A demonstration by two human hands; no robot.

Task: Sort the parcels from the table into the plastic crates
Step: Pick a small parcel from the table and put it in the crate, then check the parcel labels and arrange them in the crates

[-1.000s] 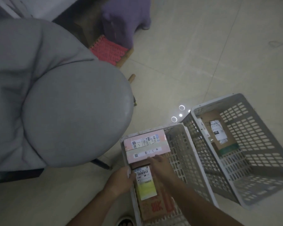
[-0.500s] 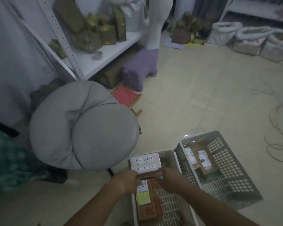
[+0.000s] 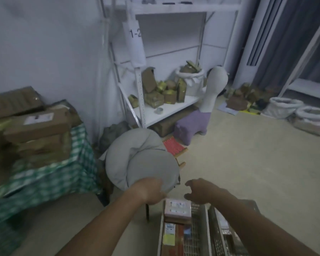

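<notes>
The table (image 3: 50, 174) stands at nine o'clock with stacked parcels (image 3: 35, 130) on it. The chair (image 3: 146, 169) sits at the centre, just right of the table. Behind the chair, at twelve o'clock, the shelf (image 3: 166, 108) holds small boxes (image 3: 161, 93). A stool (image 3: 192, 124) stands before the shelf, at one o'clock. Sacks (image 3: 294, 111) line the floor at two o'clock. Two crates (image 3: 205, 224) sit side by side at six o'clock, before the chair. In the left crate lie a box (image 3: 177, 207) at its far end and a parcel (image 3: 175, 239) nearer. Both hands, left (image 3: 151, 191) and right (image 3: 203, 191), hover above the crates' far end, apart.
</notes>
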